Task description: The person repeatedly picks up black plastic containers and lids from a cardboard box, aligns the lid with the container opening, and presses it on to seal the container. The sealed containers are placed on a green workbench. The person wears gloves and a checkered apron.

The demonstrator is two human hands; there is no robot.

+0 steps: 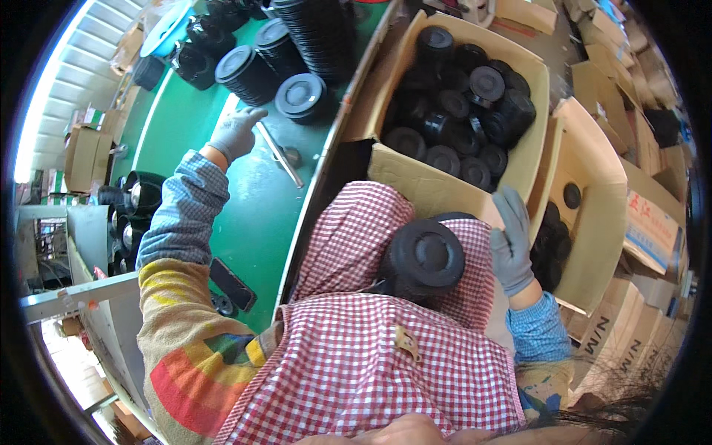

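My left hand [236, 135], in a grey glove, is stretched out over the green table, its fingers apart and no object visible in it. Beside it, a thin metal rod [279, 154] lies slantwise. Just beyond the fingers stand black round plastic pieces [300, 96] with ringed tops, some stacked. My right hand [513, 245], also gloved, is raised with fingers spread, holding nothing, to the right of my lap. Between my knees sits a black cylindrical container [426, 257] with a ringed round top. Neither hand touches it.
A cardboard box [423, 182] full of black round pieces stands ahead of my lap. Another open box [593, 245], holding more black pieces, is to its right. A phone [232, 285] lies near the table's near edge. Tall black stacks [315, 37] stand at the far end.
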